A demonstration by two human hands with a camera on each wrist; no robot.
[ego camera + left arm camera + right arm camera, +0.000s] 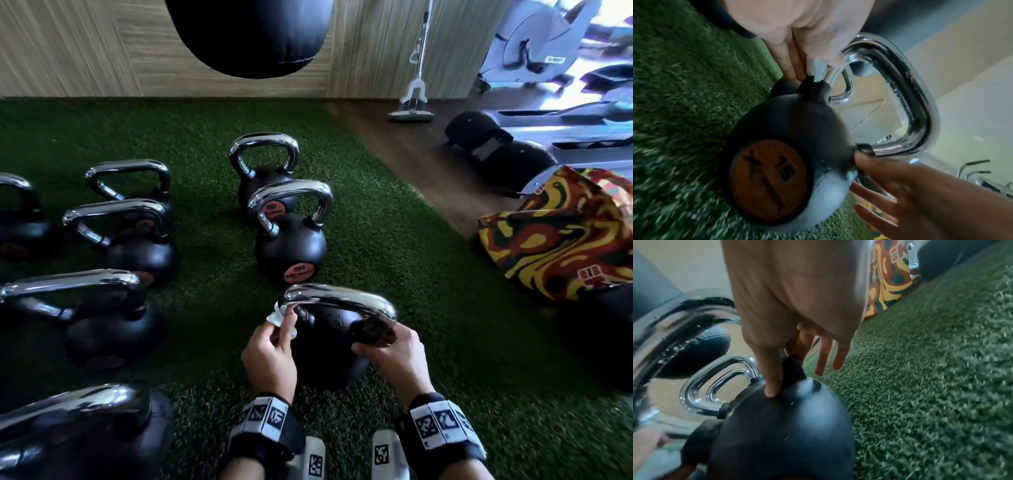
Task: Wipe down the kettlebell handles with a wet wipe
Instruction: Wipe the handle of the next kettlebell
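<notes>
While the left hand [270, 356] pinches a wipe [276, 317] against one foot of the handle [342, 300], the right hand [397, 356] pinches its other foot, the kettlebell [322, 346] between them on turf [411, 260].

The left hand [270, 359] pinches a wipe [276, 317] at the kettlebell [322, 353]'s left; the right hand [394, 356] grips its right, two fingers straight.

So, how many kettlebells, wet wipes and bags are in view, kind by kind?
Kettlebells: 8
Wet wipe: 1
Patterned bag: 1
Punching bag: 1
Total: 11
</notes>
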